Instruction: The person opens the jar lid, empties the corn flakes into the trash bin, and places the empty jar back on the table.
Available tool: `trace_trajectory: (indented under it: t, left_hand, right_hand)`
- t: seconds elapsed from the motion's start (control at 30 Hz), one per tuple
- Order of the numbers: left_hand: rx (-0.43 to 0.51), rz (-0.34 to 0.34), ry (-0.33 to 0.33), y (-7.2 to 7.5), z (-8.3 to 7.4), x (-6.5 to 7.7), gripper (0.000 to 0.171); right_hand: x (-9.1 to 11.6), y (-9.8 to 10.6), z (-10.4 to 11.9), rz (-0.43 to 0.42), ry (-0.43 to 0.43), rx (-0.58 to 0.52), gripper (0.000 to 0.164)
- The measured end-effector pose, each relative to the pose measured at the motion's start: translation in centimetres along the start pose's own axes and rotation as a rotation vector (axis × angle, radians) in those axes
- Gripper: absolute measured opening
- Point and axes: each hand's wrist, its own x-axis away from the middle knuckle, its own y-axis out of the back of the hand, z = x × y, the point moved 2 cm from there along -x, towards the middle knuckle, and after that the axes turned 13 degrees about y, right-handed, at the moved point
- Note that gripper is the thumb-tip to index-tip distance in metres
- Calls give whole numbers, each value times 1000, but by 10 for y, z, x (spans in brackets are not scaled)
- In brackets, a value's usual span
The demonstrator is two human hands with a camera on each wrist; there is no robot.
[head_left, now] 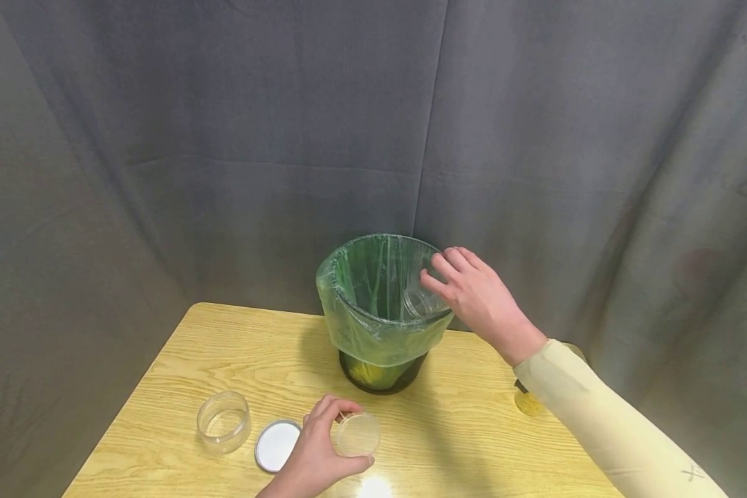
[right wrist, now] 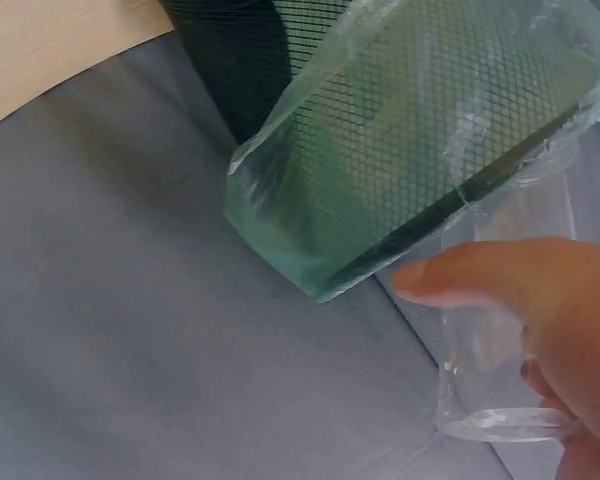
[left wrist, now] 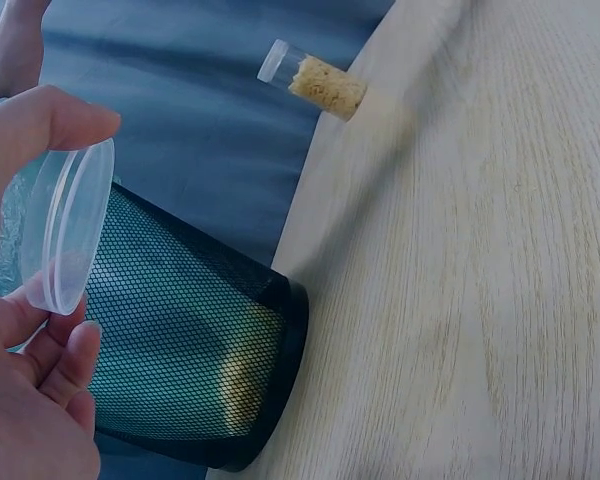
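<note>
My left hand point(head_left: 317, 443) pinches a translucent round plastic lid point(head_left: 357, 434) by its edge, thumb on one side and fingers on the other, low in front of the bin. At the right side of the bin's mouth, my right hand point(head_left: 476, 294) grips a clear plastic jar point(head_left: 418, 302). In the right wrist view the jar point(right wrist: 490, 365) lies partly behind the thumb, one end reaching over the bin's rim. The mesh wastebasket point(left wrist: 180, 330) stands upright on the table, lined with a thin green bag point(head_left: 380, 342) folded over its rim. Its bottom inside is hidden.
A clear, short cylindrical container point(head_left: 224, 423) and a white disc with a grey rim point(head_left: 277, 446) lie at the table's left. To the right, partly behind the sleeve, stands a jar of yellowish crumbs point(left wrist: 327, 87). A grey curtain point(head_left: 274, 138) hangs behind the wooden table point(head_left: 243, 346).
</note>
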Motion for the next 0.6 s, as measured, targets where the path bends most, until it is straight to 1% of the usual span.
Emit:
trace_trajectory:
  t: [0.07,0.2,0.27,0.43,0.5,0.6]
  left_hand:
    - [2,2,-1,0,1,-1,61]
    - [3,8,3,0,1,-1,61]
    - [3,10,5,0,1,-1,62]
    - [5,10,6,0,0,-1,61]
    - [8,11,8,0,0,-1,61]
    - [9,12,10,0,0,0,61]
  right_hand:
    - [-2,-1,0,-3,-7,-3,44]
    - [-4,1,-2,-36,-54,4,50]
    - [-4,0,-1,-35,-58,3,50]
    - [-3,-3,3,13,-38,4,44]
    - [-1,-4,3,14,-57,-3,44]
    - [2,-6,2,-7,-113,-31,44]
